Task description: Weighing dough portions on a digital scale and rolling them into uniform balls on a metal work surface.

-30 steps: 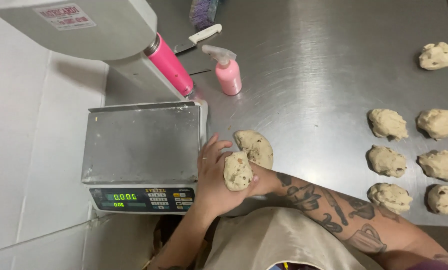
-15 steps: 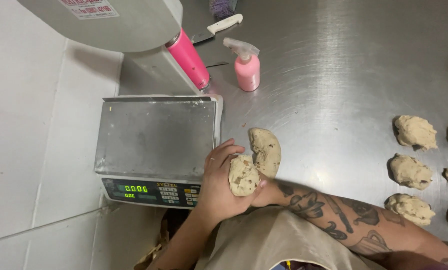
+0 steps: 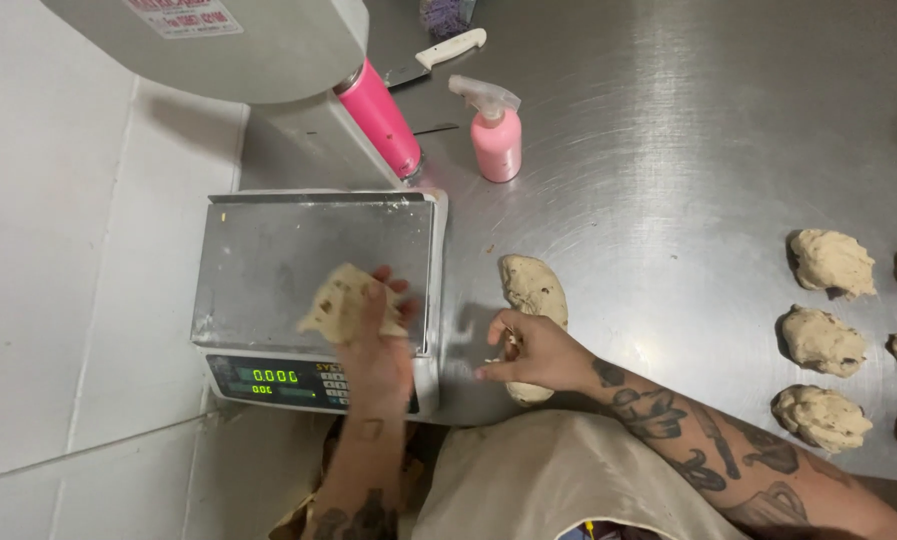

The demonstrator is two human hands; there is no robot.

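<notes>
So the left hand (image 3: 373, 335) is over the scale (image 3: 268, 250), fingers wrapped around a small dough piece (image 3: 343, 305) and holding it at the near right part of the steel pan. The piece looks a bit blurred, roughly triangular, with no clear long axis I can call. Can't tell if it's touching the pan or just above it.

The right hand (image 3: 528, 352) sits on the desk (image 3: 668, 150) just right of the scale, fingers curled onto the near end of the big dough lump (image 3: 533, 295). That lump is a long one: its long axis runs from near to far, the far end rounded and pointing toward the back edge of the desk, the near end partly hidden under the hand.

The scale sits at the left edge of the desk, green display facing the person. Behind it is a grey machine (image 3: 238, 45) with a pink bottle (image 3: 380, 120) leaning against it, then a pink spray bottle (image 3: 493, 130) standing upright, and a white-handled knife (image 3: 438, 55) lying near the back edge.

Over at the right edge there are portioned dough balls (image 3: 830, 262) in rows, well apart from both hands.
</notes>
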